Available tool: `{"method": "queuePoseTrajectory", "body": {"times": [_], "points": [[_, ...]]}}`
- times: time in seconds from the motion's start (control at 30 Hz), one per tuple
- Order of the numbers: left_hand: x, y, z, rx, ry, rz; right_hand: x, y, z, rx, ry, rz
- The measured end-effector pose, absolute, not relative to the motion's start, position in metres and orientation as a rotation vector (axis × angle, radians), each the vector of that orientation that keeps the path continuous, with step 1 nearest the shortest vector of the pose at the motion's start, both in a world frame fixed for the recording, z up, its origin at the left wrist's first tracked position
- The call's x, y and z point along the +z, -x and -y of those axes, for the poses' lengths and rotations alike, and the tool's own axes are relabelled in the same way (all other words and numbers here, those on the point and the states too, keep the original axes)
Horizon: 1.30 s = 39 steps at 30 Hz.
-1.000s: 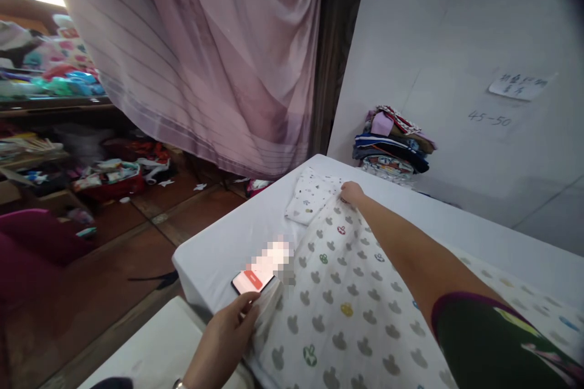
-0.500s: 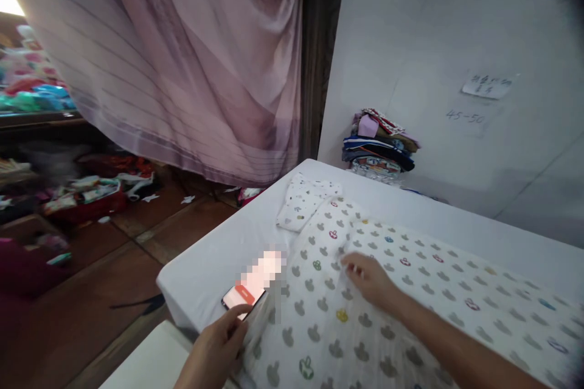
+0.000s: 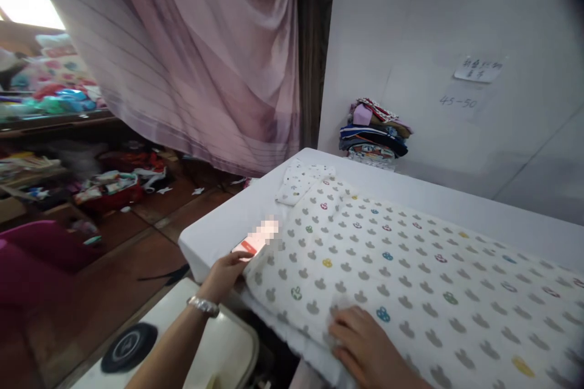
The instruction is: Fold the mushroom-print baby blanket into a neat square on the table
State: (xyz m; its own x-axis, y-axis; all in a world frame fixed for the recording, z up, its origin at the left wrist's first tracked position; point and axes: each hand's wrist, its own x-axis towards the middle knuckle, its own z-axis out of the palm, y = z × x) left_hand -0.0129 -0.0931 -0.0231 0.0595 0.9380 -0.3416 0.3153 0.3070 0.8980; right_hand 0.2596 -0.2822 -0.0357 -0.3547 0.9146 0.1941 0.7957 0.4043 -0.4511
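Note:
A white cloth (image 3: pixel 392 279) printed with grey rabbit heads and a few coloured ones lies spread over the table. My left hand (image 3: pixel 228 276), with a metal watch band at the wrist, is closed at the cloth's left front corner. Its fingertips are right by the lower end of a phone (image 3: pixel 250 246) with a lit, partly blurred screen. My right hand (image 3: pixel 362 340) has its fingers curled on the cloth close to the front edge; its fingertips are slightly smeared. A smaller white printed cloth (image 3: pixel 298 185) lies partly beside the big one's far left corner.
The white tabletop (image 3: pixel 214 234) runs back to a grey wall with paper notes (image 3: pixel 479 70). A stack of folded clothes (image 3: pixel 374 130) stands by the wall. A pink curtain (image 3: pixel 219 61) hangs at left. Below the table's front is a sewing machine's pale surface (image 3: pixel 219 352) with a handwheel-like black disc (image 3: pixel 129 347).
My right hand has moved from the middle of the cloth toward its front edge, and the cloth lies flatter. My left hand stays by the phone. The view has shifted slightly.

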Motion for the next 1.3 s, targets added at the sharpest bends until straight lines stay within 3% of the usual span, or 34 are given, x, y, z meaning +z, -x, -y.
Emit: {"method": "queuePoseTrajectory", "body": {"times": [0.67, 0.93, 1.1, 1.3], "points": [[-0.019, 0.014, 0.099, 0.703, -1.271, -1.543, -0.017, -0.255, 0.270, 0.667, 1.414, 2.249], [-0.009, 0.010, 0.096, 0.488, -1.474, -1.533, -0.027, -0.315, 0.163, 0.164, 1.900, 2.046], [-0.018, 0.016, 0.093, 0.488, -1.576, -1.646, -0.068, -0.353, 0.159, 0.222, 2.358, 1.888], [-0.009, 0.017, 0.099, 0.413, -1.714, -1.672, -0.068, -0.337, 0.157, 0.137, 2.344, 1.891]]}}
